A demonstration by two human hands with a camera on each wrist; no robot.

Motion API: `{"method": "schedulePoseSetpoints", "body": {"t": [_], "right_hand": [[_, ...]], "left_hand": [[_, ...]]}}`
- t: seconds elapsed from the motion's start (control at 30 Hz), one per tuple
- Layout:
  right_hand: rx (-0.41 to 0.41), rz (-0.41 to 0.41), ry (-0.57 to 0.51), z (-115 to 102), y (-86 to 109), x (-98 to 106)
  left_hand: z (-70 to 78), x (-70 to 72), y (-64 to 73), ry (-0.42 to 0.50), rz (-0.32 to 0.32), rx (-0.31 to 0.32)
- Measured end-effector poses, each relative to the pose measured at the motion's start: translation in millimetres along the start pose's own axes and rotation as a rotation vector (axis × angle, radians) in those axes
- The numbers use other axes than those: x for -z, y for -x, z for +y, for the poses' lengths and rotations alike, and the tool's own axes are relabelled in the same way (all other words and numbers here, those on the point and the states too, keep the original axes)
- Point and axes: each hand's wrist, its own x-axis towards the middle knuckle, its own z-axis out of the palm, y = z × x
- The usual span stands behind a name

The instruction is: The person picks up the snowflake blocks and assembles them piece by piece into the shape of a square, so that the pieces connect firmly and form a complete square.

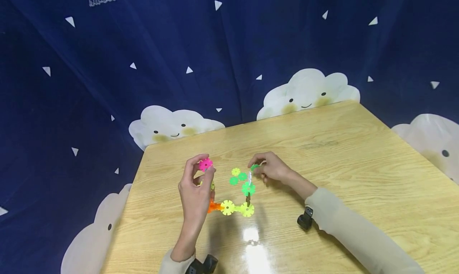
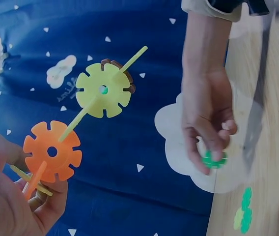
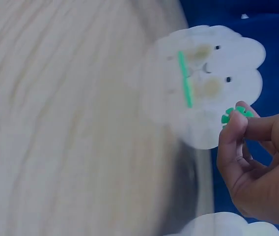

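Note:
My left hand (image 1: 195,190) holds a linked chain of notched plastic discs, with a pink disc (image 1: 204,161) between thumb and fingers. From there the chain passes through an orange disc (image 2: 66,160), yellow discs (image 1: 224,204) and a brown disc (image 1: 248,199) to a bright green disc (image 1: 246,185) and a whitish one (image 1: 250,177) seen edge-on. Thumb and fingertips of my right hand (image 1: 273,167) pinch a single green disc (image 3: 226,118), close to the whitish end of the chain. Part of the chain is hidden behind my left hand.
Two loose green discs (image 1: 234,181) and a small yellow disc (image 1: 235,171) lie on the wooden table (image 1: 322,154) between the hands. A dark blue curtain (image 1: 161,47) with white clouds hangs behind the table and along its left side.

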Motion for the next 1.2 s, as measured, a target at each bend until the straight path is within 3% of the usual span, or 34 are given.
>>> {"method": "schedulePoseSetpoints", "body": {"t": [0.2,0.5,0.8,1.0,1.2], "right_hand": [[0.075,-0.003,-0.169,-25.9,13.1,5.1],[0.310,0.029,-0.279,-78.3,43.0,-7.3],[0.475,0.061,-0.315,-104.0,64.0,-23.2],[0.515,0.097,-0.277,-109.0,70.7,-30.7],[0.516,0.183,-0.212,-111.0,75.1,-36.5]], "left_hand": [[0.5,-2.7,0.8,0.006,-0.012,0.012],[3.0,-8.4,2.1,0.012,-0.032,-0.005],[6.7,-17.4,5.3,0.022,-0.049,-0.009],[8.5,-20.8,7.0,0.032,-0.053,-0.008],[10.1,-24.0,9.1,0.033,-0.070,-0.028]]}}
